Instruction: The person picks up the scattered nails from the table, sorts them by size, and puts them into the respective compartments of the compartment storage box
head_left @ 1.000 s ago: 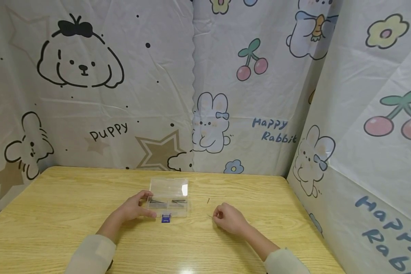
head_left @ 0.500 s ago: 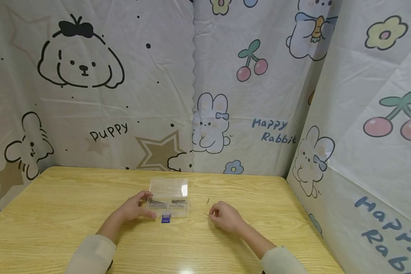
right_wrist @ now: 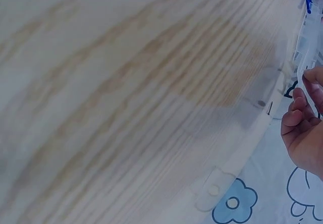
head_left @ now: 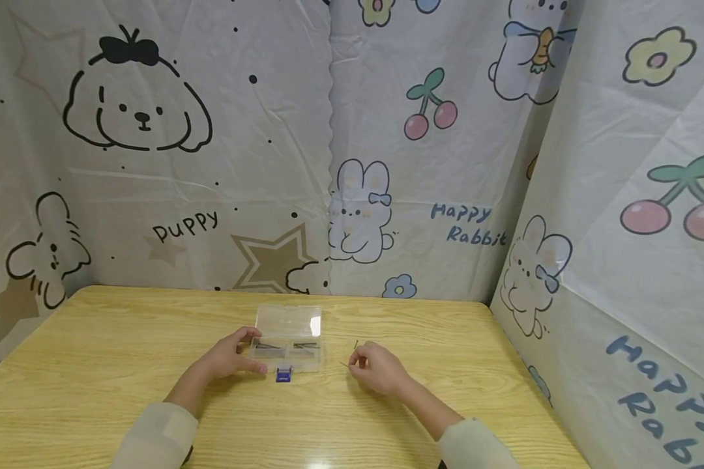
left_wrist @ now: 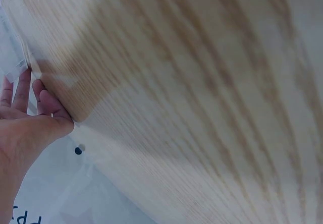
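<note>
A clear plastic box (head_left: 302, 367) lies on the table with its lid (head_left: 286, 321) folded back. Thin dark nail-like pins (head_left: 270, 346) sit in its left and right compartments, and a blue latch (head_left: 283, 375) hangs at its front. My left hand (head_left: 225, 357) holds the box's left end, thumb at the front and fingers at the back corner. To the right of the box, my right hand (head_left: 378, 370) pinches one thin pin (head_left: 343, 364) whose tip points left toward the box. Another pin (head_left: 356, 344) lies loose on the table just behind the right fingers.
The wooden table (head_left: 422, 319) reaches back to a patterned cloth (head_left: 270, 163) hung behind it. More cloth (head_left: 633, 280) hangs along the right side. Bare wood shows between the box and the loose pin.
My right hand has moved left, carrying the pinched pin closer to the box. The left hand and box stay in place.
</note>
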A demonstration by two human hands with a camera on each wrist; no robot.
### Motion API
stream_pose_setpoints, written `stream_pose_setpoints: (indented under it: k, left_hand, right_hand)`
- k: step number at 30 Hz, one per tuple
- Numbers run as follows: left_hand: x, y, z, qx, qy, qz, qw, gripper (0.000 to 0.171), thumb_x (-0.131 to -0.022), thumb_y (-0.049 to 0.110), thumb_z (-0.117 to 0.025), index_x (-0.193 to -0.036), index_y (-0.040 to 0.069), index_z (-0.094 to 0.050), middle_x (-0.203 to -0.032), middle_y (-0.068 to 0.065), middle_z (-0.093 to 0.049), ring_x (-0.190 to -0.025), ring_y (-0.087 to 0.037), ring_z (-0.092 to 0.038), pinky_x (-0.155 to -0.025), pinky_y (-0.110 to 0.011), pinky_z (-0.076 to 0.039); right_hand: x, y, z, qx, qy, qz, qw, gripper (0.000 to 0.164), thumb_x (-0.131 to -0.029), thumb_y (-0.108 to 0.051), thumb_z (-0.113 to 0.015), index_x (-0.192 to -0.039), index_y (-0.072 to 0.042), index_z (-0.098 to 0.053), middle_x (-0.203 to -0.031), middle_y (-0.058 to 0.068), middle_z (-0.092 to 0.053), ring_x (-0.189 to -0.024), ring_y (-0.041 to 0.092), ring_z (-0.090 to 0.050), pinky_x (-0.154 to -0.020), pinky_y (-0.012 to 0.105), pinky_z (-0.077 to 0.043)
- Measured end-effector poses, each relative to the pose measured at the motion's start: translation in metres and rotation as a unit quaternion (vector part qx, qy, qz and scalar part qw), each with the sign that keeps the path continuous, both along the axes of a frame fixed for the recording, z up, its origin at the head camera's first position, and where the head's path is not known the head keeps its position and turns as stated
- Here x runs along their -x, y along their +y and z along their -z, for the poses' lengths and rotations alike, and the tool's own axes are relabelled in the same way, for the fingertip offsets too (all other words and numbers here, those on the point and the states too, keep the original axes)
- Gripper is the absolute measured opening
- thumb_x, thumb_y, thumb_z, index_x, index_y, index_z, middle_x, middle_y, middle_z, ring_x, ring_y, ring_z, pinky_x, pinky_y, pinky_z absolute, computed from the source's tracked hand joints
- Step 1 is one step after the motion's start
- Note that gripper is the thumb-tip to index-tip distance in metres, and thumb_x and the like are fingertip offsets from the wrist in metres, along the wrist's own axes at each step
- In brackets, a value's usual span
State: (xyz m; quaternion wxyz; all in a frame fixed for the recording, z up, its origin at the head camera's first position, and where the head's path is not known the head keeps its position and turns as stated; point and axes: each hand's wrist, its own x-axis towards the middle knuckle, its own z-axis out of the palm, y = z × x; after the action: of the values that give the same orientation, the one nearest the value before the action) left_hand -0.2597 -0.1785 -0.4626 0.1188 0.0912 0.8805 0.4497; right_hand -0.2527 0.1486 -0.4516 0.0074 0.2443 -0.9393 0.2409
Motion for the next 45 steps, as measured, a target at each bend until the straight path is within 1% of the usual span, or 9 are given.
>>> stream_pose_setpoints:
  k: [10, 20, 29, 32, 38, 42, 45]
  left_hand:
    - [-0.003, 0.001, -0.001, 0.004, 0.001, -0.002, 1.0000, 0.078, -0.072, 0.031, -0.081, -0.132, 0.003, -0.039, -0.140, -0.029, -0.036, -0.127, -0.055, -0.033, -0.104, -0.061, -0.031]
    - [-0.004, 0.001, -0.001, 0.006, -0.004, -0.006, 1.0000, 0.078, -0.072, 0.032, -0.080, -0.132, 0.003, -0.039, -0.140, -0.028, -0.037, -0.127, -0.055, -0.032, -0.104, -0.061, -0.031]
    - [-0.003, 0.001, -0.001, 0.002, -0.005, -0.006, 1.0000, 0.079, -0.072, 0.032, -0.081, -0.132, 0.004, -0.039, -0.141, -0.028, -0.037, -0.128, -0.054, -0.032, -0.105, -0.061, -0.030]
    - [-0.002, 0.001, -0.002, -0.001, -0.003, -0.004, 1.0000, 0.078, -0.072, 0.031, -0.080, -0.132, 0.003, -0.038, -0.141, -0.028, -0.037, -0.128, -0.054, -0.032, -0.105, -0.061, -0.030]
    - [-0.002, 0.001, -0.004, 0.003, -0.004, -0.006, 1.0000, 0.079, -0.072, 0.032, -0.080, -0.132, 0.004, -0.038, -0.141, -0.028, -0.036, -0.128, -0.055, -0.032, -0.104, -0.061, -0.031]
    - [-0.002, 0.001, -0.004, 0.002, -0.002, -0.005, 1.0000, 0.078, -0.072, 0.032, -0.080, -0.132, 0.004, -0.038, -0.141, -0.028, -0.036, -0.128, -0.055, -0.032, -0.104, -0.062, -0.031]
    - [-0.002, 0.000, -0.004, -0.006, -0.004, -0.003, 1.0000, 0.077, -0.072, 0.031, -0.080, -0.132, 0.004, -0.039, -0.141, -0.027, -0.037, -0.128, -0.055, -0.032, -0.104, -0.061, -0.031]
  right_hand:
    - [0.002, -0.014, -0.001, 0.016, -0.011, -0.001, 1.000, 0.008, -0.087, -0.021, -0.062, -0.084, -0.015, -0.067, -0.079, -0.005, -0.055, -0.066, 0.004, -0.043, -0.059, 0.019, -0.039]
    - [0.005, -0.030, -0.007, 0.021, -0.019, -0.008, 1.000, 0.010, -0.089, -0.022, -0.060, -0.088, -0.016, -0.067, -0.081, -0.005, -0.055, -0.067, 0.004, -0.044, -0.060, 0.019, -0.039]
    - [0.006, -0.039, -0.009, 0.014, -0.020, -0.023, 0.999, 0.009, -0.089, -0.020, -0.060, -0.088, -0.014, -0.067, -0.082, 0.000, -0.057, -0.068, 0.005, -0.044, -0.060, 0.020, -0.039]
    - [0.007, -0.043, -0.009, 0.010, -0.025, -0.021, 0.999, 0.010, -0.089, -0.021, -0.060, -0.089, -0.015, -0.067, -0.084, 0.001, -0.058, -0.069, 0.005, -0.044, -0.060, 0.019, -0.038]
    - [0.007, -0.051, -0.007, 0.012, -0.040, -0.020, 0.999, 0.009, -0.089, -0.022, -0.061, -0.090, -0.016, -0.068, -0.083, -0.003, -0.056, -0.069, 0.005, -0.045, -0.060, 0.019, -0.039]
    - [0.007, -0.056, -0.006, 0.013, -0.037, -0.023, 0.999, 0.010, -0.090, -0.023, -0.060, -0.089, -0.016, -0.068, -0.082, -0.005, -0.054, -0.068, 0.004, -0.044, -0.059, 0.018, -0.039]
    - [0.007, -0.059, -0.003, 0.009, -0.030, -0.028, 0.999, 0.011, -0.090, -0.023, -0.060, -0.089, -0.016, -0.068, -0.081, -0.006, -0.053, -0.068, 0.003, -0.044, -0.059, 0.018, -0.039]
